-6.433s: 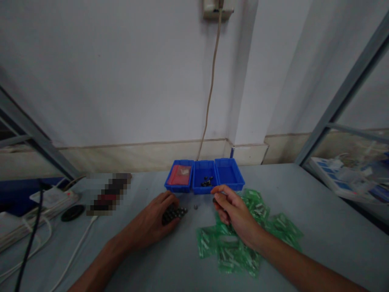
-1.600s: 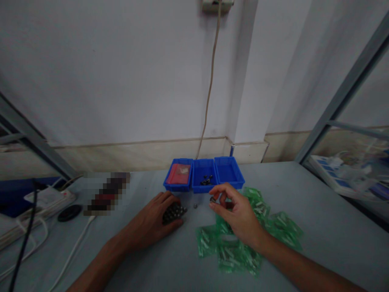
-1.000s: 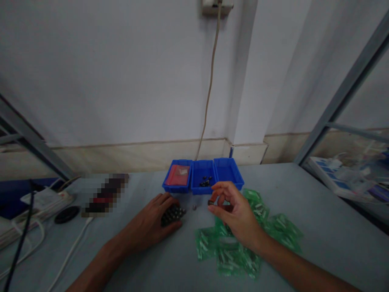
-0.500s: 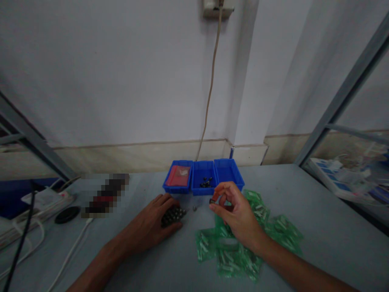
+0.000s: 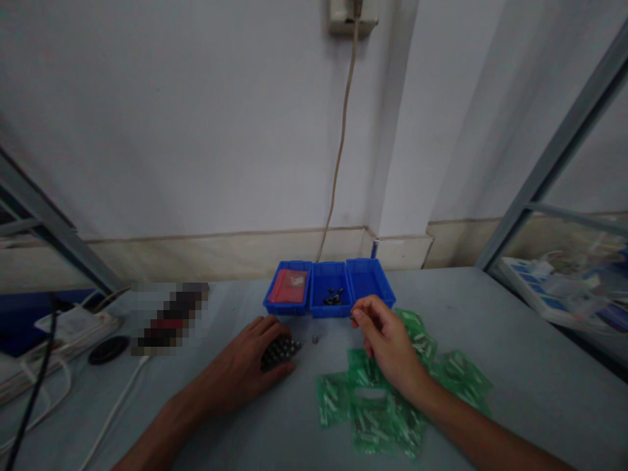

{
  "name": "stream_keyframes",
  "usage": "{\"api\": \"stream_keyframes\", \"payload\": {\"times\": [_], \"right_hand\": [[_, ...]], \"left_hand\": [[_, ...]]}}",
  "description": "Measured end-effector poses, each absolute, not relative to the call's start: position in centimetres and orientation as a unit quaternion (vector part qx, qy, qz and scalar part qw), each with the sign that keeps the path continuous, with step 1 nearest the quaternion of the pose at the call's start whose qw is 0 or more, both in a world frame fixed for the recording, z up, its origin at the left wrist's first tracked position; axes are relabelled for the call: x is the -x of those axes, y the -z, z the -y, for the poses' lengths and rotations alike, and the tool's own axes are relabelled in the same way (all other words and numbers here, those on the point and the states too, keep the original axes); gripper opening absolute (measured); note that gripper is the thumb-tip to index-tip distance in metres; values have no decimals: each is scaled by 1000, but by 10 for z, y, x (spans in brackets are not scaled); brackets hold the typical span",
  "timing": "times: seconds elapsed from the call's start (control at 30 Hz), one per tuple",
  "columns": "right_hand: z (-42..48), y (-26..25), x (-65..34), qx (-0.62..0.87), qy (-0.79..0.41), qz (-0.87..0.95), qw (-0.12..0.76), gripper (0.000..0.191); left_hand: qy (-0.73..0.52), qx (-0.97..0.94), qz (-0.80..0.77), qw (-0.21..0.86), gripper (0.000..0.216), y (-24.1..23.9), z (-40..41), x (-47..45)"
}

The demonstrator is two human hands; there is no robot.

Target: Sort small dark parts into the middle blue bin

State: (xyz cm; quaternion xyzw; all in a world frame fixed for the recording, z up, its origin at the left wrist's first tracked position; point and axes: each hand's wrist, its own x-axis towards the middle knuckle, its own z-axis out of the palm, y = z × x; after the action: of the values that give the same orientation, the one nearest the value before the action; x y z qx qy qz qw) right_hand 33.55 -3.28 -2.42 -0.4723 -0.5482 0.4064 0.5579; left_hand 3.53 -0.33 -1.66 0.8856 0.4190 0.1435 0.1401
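My left hand (image 5: 255, 350) rests on the table, its thumb and fingers curled around a dark block-like cluster of small shiny round metal pieces (image 5: 279, 352). Part of that cluster is hidden by the fingers. Just to its right, a single small metal piece (image 5: 315, 339) lies on the table. Thumb and forefinger of my right hand (image 5: 385, 337) are pinched on a tiny metal piece (image 5: 352, 317), mostly covered, in front of the blue bins. Several dark metal pieces (image 5: 333, 297) lie in the middle blue bin (image 5: 324, 275). Green plastic packets (image 5: 375, 425) lie under and around my right hand.
The left blue bin (image 5: 275, 280) holds a red packet (image 5: 287, 286); the right blue bin (image 5: 369, 275) stands beside the middle one. At left are a black disc (image 5: 108, 350), a white cable (image 5: 115, 412) and power strips. A wall and metal frame posts bound the table.
My right hand has turned and shifted slightly right, and its fingers now cover most of the small piece. My left hand stays around the cluster.
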Motion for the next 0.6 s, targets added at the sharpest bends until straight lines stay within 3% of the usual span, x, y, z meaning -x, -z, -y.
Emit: {"api": "stream_keyframes", "payload": {"times": [0.2,0.4,0.6], "right_hand": [[29,29,-340,488,-341,611,522,26],[31,32,-339,464,-277,694,475,48],[39,28,-337,445,-254,757,406,28]], "left_hand": [[-145,-887,-416,136,31,15,4,-36],[-152,-886,-416,139,30,16,4,-37],[-147,-886,-417,142,30,12,5,-38]]}}
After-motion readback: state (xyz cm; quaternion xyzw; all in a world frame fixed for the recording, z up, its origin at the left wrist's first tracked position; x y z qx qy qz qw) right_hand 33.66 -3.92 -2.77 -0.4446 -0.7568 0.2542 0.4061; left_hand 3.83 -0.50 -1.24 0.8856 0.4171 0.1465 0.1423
